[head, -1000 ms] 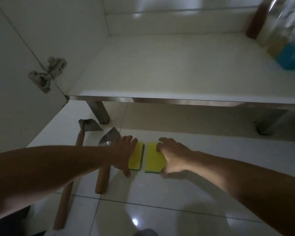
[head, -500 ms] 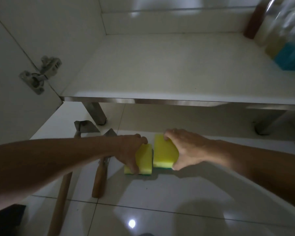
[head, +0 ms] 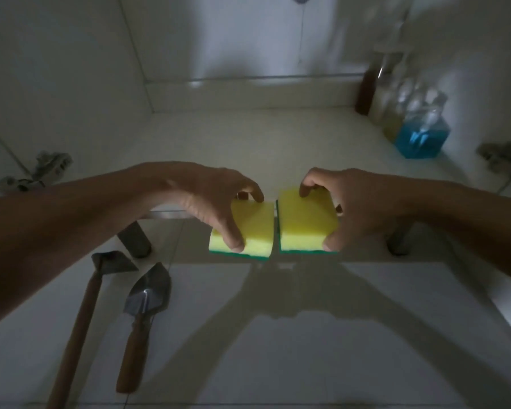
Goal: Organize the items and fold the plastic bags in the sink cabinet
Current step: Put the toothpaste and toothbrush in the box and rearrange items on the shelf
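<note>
Over the shelf's front edge: two yellow rectangular sponges with green undersides, side by side
Left hand (head: 216, 199): grips the left yellow sponge (head: 252, 228)
Right hand (head: 357, 202): grips the right yellow sponge (head: 306, 224)

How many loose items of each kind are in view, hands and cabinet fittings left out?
Sponges: 2, the left sponge and the right sponge, each held in one hand.
Wooden-handled tools: 2, a hoe and a trowel, lying on the floor.
Bottles on the shelf at right: at least 3, one with blue liquid, one clear, one brown; blur hides any more.
Total: at least 7.
</note>
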`<action>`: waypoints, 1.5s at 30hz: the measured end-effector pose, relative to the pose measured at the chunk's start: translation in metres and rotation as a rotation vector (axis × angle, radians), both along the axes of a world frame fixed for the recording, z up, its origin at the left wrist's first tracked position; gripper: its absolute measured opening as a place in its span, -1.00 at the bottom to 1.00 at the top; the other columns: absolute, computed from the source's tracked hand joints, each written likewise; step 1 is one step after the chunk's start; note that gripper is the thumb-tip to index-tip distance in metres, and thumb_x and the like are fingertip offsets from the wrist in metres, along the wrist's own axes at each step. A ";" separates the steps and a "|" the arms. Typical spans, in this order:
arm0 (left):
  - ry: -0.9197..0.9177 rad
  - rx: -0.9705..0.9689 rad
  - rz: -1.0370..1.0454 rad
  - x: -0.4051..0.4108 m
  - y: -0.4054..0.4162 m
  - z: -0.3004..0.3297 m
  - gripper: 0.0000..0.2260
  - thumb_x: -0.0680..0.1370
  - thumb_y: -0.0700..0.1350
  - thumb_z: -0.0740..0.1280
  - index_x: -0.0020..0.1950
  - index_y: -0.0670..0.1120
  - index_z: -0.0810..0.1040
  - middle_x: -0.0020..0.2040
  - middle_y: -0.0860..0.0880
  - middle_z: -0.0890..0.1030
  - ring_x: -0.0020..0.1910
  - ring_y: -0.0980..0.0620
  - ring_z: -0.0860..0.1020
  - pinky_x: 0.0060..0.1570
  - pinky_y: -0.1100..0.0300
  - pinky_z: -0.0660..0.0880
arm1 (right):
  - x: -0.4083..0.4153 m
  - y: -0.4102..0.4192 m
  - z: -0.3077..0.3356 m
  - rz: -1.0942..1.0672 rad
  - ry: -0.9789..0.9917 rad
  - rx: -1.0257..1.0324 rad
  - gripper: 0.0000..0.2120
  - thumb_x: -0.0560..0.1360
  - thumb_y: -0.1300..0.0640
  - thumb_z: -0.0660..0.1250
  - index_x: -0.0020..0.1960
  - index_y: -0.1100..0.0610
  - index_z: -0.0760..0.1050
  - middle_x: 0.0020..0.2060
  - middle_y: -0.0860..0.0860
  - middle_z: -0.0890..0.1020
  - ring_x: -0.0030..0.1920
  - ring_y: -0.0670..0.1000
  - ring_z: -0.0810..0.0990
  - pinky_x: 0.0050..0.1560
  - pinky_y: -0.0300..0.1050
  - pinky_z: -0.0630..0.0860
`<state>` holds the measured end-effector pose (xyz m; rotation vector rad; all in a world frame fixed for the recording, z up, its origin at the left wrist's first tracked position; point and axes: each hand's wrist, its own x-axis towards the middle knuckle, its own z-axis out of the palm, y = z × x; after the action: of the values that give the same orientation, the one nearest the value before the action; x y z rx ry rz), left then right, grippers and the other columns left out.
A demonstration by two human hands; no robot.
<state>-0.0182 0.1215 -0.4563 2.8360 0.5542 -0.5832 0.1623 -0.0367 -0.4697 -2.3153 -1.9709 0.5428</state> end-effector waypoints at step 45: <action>-0.703 0.001 0.237 0.340 0.149 -0.115 -0.51 0.63 -0.19 0.14 0.55 -0.14 0.12 0.58 -0.09 0.05 0.56 -0.03 -0.07 0.44 0.19 0.00 | 0.269 0.185 -0.087 -0.509 -0.115 0.377 -0.50 0.56 0.27 0.19 0.48 0.22 0.19 0.43 0.18 0.29 0.43 0.15 0.26 0.31 -0.10 0.24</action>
<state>0.3216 0.2700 -0.5713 2.6567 0.7134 0.4437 0.4311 0.1479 -0.5563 -2.4848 -1.2818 -0.0011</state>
